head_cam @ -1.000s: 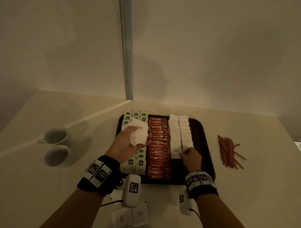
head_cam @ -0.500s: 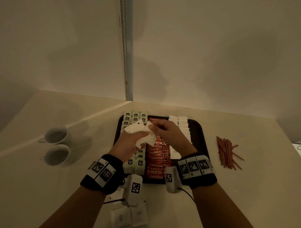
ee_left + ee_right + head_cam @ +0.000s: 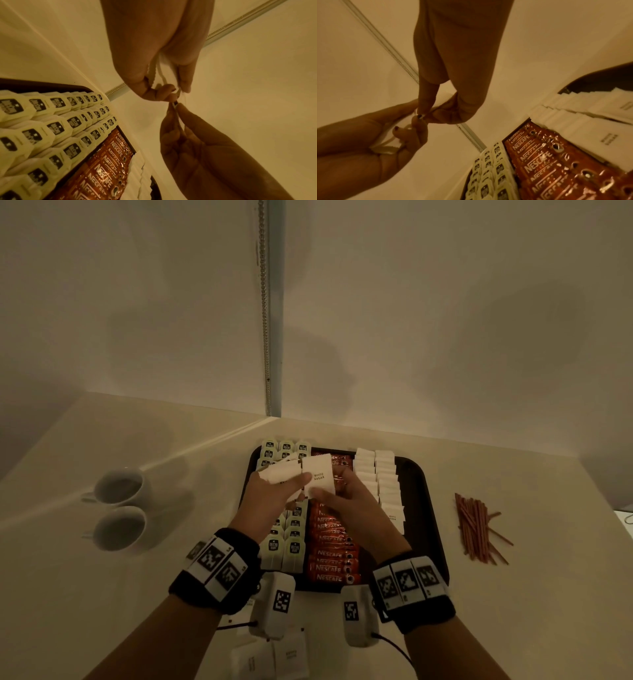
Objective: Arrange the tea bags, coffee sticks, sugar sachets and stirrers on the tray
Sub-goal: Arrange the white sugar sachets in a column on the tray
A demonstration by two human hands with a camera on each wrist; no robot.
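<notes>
Pale countertop runs into a corner of cream walls, and at its left edge two white cups sit one behind the other. Next comes the dark tray, filled from its left side with three rows of tea bags, then a column of orange Nescafe coffee sticks, then two rows of white sugar sachets at its right. Above the tray the left hand grips a small bunch of sachets, fingers curled round them, thumb on top. Touching it, the right hand pinches a single sachet marked WHITE SUGAR between thumb and fingers, held over the coffee column. More loose sachets lie on the counter near the forearms, in front of the tray. Well to the right of the tray, a loose pile of reddish-brown stirrers rests on the counter.
</notes>
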